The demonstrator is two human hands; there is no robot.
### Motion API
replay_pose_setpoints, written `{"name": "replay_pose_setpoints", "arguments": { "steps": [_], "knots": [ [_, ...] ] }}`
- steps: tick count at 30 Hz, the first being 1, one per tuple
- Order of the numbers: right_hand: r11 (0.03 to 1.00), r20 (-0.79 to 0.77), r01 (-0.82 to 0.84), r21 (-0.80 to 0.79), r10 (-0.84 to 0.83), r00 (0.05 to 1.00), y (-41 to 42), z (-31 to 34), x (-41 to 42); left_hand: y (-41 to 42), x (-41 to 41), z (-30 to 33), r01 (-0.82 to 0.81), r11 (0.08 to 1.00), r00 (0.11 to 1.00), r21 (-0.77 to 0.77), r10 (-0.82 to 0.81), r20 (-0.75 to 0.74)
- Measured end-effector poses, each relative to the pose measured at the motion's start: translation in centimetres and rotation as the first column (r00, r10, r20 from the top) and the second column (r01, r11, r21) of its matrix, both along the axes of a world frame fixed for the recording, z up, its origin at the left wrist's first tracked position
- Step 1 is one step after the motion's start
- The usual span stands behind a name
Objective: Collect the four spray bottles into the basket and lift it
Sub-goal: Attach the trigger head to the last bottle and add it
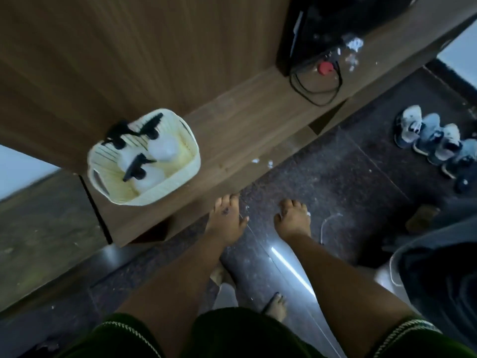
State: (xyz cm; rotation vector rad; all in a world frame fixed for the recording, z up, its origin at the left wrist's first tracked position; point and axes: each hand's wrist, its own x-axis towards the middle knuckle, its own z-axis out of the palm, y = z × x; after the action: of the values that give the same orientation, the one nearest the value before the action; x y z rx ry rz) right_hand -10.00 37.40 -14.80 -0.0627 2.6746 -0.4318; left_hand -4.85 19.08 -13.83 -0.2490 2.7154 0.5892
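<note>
the basket [180,174] stands on the wooden table [247,130], near its front edge; spray bottles [162,148] with black triggers stand inside it, though blur hides whether all four are there; the left hand [227,218] and right hand [293,219] reach forward side by side, to the right of the basket and apart from it, fingers spread loose and holding nothing; collecting looks done or nearly so, and the lift is the step in hand; next, both hands must swing left to the basket's side slots and raise it level so the bottles stay upright
</note>
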Motion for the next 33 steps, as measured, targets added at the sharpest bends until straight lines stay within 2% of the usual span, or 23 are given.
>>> {"name": "replay_pose_setpoints", "arguments": {
  "steps": [5, 10, 14, 18, 21, 27, 31, 33],
  "knots": [
    [0.996, 0.108, 0.073, 0.06, -0.079, 0.991, 8.7, -6.3, 2.0, 7.4, 0.5, -7.8, -0.041, 0.996, 0.981, 0.075, 0.026, 0.192],
    [0.974, 0.213, 0.199, 0.113, -0.219, 0.952, 15.4, -15.2, 4.4, 14.5, 0.7, -17.0, -0.229, 0.956, 0.932, 0.185, 0.161, 0.326],
    [0.949, 0.258, 0.272, 0.161, -0.306, 0.916, 19.0, -23.6, 5.5, 17.8, 0.7, -25.4, -0.247, 0.952, 0.892, 0.18, 0.15, 0.427],
    [0.923, 0.256, 0.346, 0.17, -0.38, 0.889, 21.5, -31.6, 4.6, 20.7, -1.7, -33.2, -0.245, 0.936, 0.897, 0.253, 0.12, 0.425],
    [0.906, 0.232, 0.394, 0.152, -0.42, 0.877, 22.8, -36.4, 3.4, 22.8, -4.4, -38.0, -0.324, 0.877, 0.888, 0.356, 0.151, 0.435],
    [0.897, 0.229, 0.421, 0.137, -0.442, 0.867, 24.4, -43.0, 1.1, 25.4, -9.3, -44.1, -0.402, 0.751, 0.913, 0.524, 0.282, 0.295],
    [0.882, 0.259, 0.448, 0.147, -0.471, 0.843, 25.3, -46.3, 1.1, 25.5, -10.5, -47.0, -0.274, 0.892, 0.951, 0.359, 0.195, 0.241],
    [0.876, 0.285, 0.456, 0.155, -0.482, 0.829, 25.6, -47.9, 1.1, 25.1, -11.0, -48.5, -0.237, 0.923, 0.957, 0.302, 0.167, 0.239]
  ]
}}
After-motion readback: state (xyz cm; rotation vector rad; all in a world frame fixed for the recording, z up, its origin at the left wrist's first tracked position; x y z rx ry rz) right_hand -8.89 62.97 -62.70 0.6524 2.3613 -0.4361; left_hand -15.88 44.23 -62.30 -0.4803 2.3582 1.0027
